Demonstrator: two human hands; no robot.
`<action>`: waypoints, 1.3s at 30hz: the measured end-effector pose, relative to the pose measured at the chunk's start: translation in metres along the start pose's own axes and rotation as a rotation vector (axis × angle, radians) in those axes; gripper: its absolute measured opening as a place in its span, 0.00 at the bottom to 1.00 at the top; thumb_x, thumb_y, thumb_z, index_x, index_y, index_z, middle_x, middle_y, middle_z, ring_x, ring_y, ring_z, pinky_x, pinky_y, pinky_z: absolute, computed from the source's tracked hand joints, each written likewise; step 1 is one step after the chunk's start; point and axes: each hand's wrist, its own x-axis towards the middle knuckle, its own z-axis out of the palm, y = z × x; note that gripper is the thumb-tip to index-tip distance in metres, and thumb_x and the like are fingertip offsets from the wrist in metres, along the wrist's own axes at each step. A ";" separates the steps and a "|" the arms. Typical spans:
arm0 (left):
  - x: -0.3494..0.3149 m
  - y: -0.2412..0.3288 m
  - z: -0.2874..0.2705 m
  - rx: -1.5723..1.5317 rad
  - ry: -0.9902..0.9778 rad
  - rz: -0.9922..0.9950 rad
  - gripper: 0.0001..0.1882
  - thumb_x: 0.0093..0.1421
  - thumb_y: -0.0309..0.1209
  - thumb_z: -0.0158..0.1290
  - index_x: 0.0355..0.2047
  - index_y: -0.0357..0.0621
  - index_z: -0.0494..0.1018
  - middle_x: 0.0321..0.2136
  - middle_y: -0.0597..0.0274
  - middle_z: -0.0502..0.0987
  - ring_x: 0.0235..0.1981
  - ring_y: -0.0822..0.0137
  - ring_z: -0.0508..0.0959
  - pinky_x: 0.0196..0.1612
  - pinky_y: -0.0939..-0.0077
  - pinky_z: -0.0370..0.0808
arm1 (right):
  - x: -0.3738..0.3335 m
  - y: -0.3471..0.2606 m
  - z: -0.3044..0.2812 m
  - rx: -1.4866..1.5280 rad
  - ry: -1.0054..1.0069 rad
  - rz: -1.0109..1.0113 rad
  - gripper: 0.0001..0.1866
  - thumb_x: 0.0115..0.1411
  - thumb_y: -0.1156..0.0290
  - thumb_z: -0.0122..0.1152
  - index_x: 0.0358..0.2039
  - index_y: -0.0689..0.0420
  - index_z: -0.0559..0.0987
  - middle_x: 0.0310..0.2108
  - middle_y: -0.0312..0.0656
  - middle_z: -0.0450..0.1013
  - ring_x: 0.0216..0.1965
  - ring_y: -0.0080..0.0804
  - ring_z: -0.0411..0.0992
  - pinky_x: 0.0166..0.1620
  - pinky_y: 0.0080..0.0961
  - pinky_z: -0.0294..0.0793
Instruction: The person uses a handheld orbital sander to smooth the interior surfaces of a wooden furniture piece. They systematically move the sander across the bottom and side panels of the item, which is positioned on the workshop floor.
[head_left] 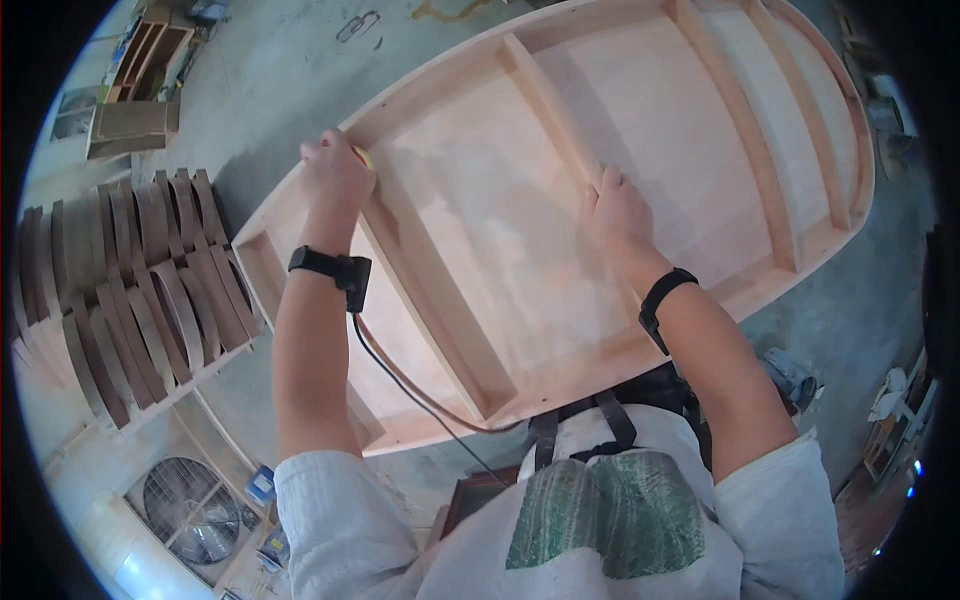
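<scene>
A large pale wooden frame (640, 150) with a plywood back and several cross ribs lies flat in front of me. My left hand (335, 172) is closed over a small yellow object (362, 157) at the frame's left rim, where a rib meets the edge. My right hand (618, 212) rests flat, fingers together, on a middle rib (550, 100) of the frame. Both wrists wear black bands; a dark cable (400, 375) runs from the left band down over the frame toward my body.
A stack of curved dark wooden slats (130, 290) lies on the floor to the left. A round fan (190, 510) sits at lower left. Wooden boxes (140, 80) stand at upper left. Tools and clutter (895, 410) line the right edge on the concrete floor.
</scene>
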 end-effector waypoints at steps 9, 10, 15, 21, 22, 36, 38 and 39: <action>-0.023 0.010 0.021 0.162 0.019 0.195 0.26 0.74 0.39 0.53 0.67 0.40 0.70 0.62 0.36 0.74 0.57 0.40 0.84 0.48 0.49 0.88 | -0.013 0.010 -0.002 0.127 0.048 -0.106 0.15 0.76 0.63 0.57 0.52 0.63 0.74 0.47 0.59 0.79 0.49 0.61 0.81 0.52 0.57 0.82; -0.027 0.002 0.015 0.075 0.010 0.194 0.25 0.75 0.41 0.52 0.65 0.39 0.70 0.60 0.34 0.74 0.52 0.36 0.86 0.48 0.48 0.87 | -0.011 0.011 -0.003 0.132 0.054 -0.099 0.15 0.77 0.63 0.57 0.52 0.63 0.74 0.48 0.59 0.79 0.49 0.61 0.81 0.52 0.57 0.82; -0.104 -0.005 0.018 0.263 -0.124 0.330 0.26 0.70 0.38 0.57 0.63 0.37 0.69 0.56 0.33 0.76 0.47 0.38 0.87 0.49 0.49 0.87 | -0.014 0.018 -0.003 0.181 0.038 -0.108 0.16 0.77 0.63 0.56 0.52 0.64 0.74 0.48 0.58 0.79 0.50 0.60 0.81 0.53 0.56 0.82; -0.215 0.012 0.029 -0.051 -0.031 0.385 0.31 0.68 0.38 0.61 0.67 0.39 0.67 0.54 0.33 0.74 0.40 0.33 0.86 0.42 0.42 0.86 | -0.012 0.024 -0.012 0.210 -0.003 -0.074 0.15 0.78 0.64 0.55 0.54 0.63 0.75 0.51 0.58 0.79 0.53 0.59 0.81 0.54 0.55 0.82; -0.231 0.011 0.034 0.000 -0.109 0.423 0.30 0.67 0.36 0.62 0.66 0.39 0.68 0.52 0.34 0.75 0.38 0.33 0.86 0.41 0.42 0.86 | -0.009 0.023 -0.009 0.206 -0.012 -0.071 0.15 0.78 0.63 0.55 0.55 0.62 0.75 0.52 0.58 0.79 0.53 0.59 0.80 0.55 0.55 0.82; -0.396 0.031 0.037 0.147 -0.309 0.820 0.31 0.58 0.31 0.63 0.63 0.42 0.73 0.53 0.38 0.77 0.39 0.41 0.83 0.36 0.49 0.84 | -0.011 0.035 -0.006 0.228 0.021 -0.083 0.16 0.78 0.63 0.55 0.56 0.62 0.74 0.54 0.58 0.79 0.55 0.60 0.80 0.56 0.56 0.81; -0.390 0.040 0.036 0.203 -0.348 0.867 0.29 0.59 0.31 0.62 0.62 0.41 0.74 0.51 0.41 0.79 0.39 0.43 0.84 0.37 0.49 0.85 | -0.005 0.034 -0.003 0.216 0.006 -0.055 0.16 0.77 0.64 0.55 0.56 0.62 0.74 0.54 0.57 0.79 0.55 0.59 0.80 0.56 0.56 0.81; -0.381 0.038 0.041 0.213 -0.366 0.907 0.28 0.59 0.30 0.62 0.60 0.43 0.74 0.50 0.43 0.79 0.41 0.44 0.84 0.40 0.51 0.85 | -0.008 0.034 -0.001 0.212 0.011 -0.063 0.16 0.77 0.64 0.56 0.56 0.61 0.75 0.54 0.56 0.79 0.54 0.59 0.80 0.56 0.55 0.81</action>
